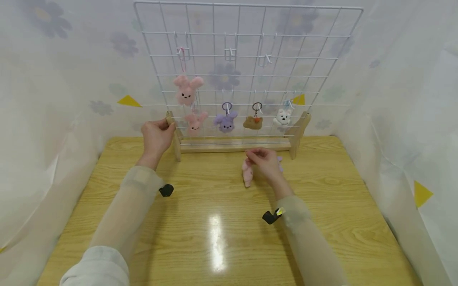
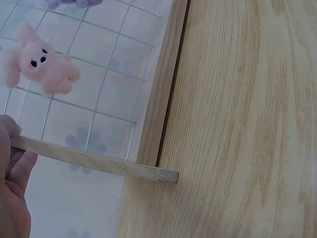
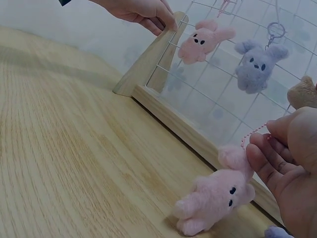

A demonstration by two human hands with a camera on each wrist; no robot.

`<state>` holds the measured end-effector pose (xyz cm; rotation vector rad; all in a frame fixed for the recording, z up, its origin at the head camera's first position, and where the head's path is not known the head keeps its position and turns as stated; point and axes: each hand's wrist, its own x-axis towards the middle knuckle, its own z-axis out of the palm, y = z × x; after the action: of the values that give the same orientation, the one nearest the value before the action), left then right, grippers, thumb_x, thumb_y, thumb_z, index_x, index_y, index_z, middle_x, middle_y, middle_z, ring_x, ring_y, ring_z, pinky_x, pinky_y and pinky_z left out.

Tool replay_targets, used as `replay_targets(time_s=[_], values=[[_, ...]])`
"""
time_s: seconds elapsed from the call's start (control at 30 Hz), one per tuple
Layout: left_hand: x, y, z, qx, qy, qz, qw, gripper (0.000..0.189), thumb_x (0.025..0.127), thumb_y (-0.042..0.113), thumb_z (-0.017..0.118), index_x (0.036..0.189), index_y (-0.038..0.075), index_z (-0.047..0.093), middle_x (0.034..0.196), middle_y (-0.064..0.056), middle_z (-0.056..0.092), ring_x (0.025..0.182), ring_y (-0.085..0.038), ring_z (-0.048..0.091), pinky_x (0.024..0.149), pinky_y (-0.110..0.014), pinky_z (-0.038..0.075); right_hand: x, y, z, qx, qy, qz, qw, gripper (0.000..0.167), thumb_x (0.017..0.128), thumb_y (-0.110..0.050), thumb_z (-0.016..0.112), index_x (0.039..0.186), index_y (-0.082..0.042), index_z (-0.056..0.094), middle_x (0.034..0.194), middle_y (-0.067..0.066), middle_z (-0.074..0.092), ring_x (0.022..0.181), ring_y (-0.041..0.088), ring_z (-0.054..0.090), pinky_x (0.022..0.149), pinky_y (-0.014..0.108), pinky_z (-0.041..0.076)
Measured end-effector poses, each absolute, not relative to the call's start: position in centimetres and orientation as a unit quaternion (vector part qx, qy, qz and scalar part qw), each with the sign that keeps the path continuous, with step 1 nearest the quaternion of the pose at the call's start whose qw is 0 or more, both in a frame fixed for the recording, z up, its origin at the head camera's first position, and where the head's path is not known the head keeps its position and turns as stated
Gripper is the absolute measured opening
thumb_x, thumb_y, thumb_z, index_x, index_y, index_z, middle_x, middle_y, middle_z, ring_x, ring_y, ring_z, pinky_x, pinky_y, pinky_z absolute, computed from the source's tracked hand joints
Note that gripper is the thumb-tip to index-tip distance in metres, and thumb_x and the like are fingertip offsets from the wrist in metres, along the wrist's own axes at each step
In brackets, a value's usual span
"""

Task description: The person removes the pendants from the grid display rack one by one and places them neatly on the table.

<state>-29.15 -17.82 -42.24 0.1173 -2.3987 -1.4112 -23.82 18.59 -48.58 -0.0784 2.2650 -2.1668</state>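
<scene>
At the left end of the white wire rack, my left hand (image 1: 157,137) grips the upper part of its wooden side support (image 2: 99,161), thumb on one side and fingers on the other. My right hand (image 1: 264,163) pinches the pink-and-white cord (image 3: 253,132) of a pink plush rabbit charm (image 3: 218,198) between thumb and fingertips. That rabbit hangs tilted low over the table, in front of the rack's wooden base bar (image 1: 236,147). Part of a purple plush (image 1: 280,163) shows behind the right hand, mostly hidden by it.
On the wire grid (image 1: 239,55) hang a larger pink rabbit (image 1: 187,94), a smaller pink rabbit (image 1: 195,124), a purple plush (image 1: 226,124), a brown bear (image 1: 253,123) and a white dog (image 1: 283,118). Two upper hooks (image 1: 230,54) carry nothing. Pale curtains (image 1: 404,119) flank the wooden table (image 1: 193,238).
</scene>
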Motion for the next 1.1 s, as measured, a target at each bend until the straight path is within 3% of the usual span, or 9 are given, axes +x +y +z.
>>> replay_targets(time_s=[0.63,0.87,1.1], values=[[-29.2,-17.9,-42.3,0.044,-0.843,-0.507,0.172,0.026,0.103,0.021,0.071,0.118,0.001,0.080,0.103,-0.019,0.079,0.092,-0.024,0.076,0.068,-0.018,0.055,-26.0,17.1,-50.2,-0.033,0.756,-0.653,0.013,0.019,0.101,-0.003,0.073,0.112,0.012,0.072,0.103,0.035,0.071,0.072,0.017,0.071,0.065,0.026,0.060],[-29.1,-17.7,-42.0,0.042,-0.842,-0.509,0.175,0.026,0.103,0.019,0.072,0.117,0.000,0.080,0.102,-0.020,0.078,0.089,-0.024,0.076,0.065,-0.016,0.054,-26.1,17.2,-50.3,-0.050,0.795,-0.605,-0.004,0.017,0.101,-0.004,0.073,0.110,0.009,0.074,0.094,0.020,0.075,0.078,0.022,0.070,0.064,0.025,0.059],[-29.1,-17.7,-42.1,0.043,-0.842,-0.509,0.175,0.026,0.103,0.020,0.071,0.117,0.000,0.080,0.102,-0.019,0.078,0.090,-0.024,0.076,0.065,-0.016,0.054,-26.1,17.5,-49.9,-0.049,0.797,-0.602,-0.004,0.015,0.101,-0.001,0.070,0.112,0.009,0.073,0.101,0.022,0.075,0.084,0.025,0.072,0.069,0.029,0.061]])
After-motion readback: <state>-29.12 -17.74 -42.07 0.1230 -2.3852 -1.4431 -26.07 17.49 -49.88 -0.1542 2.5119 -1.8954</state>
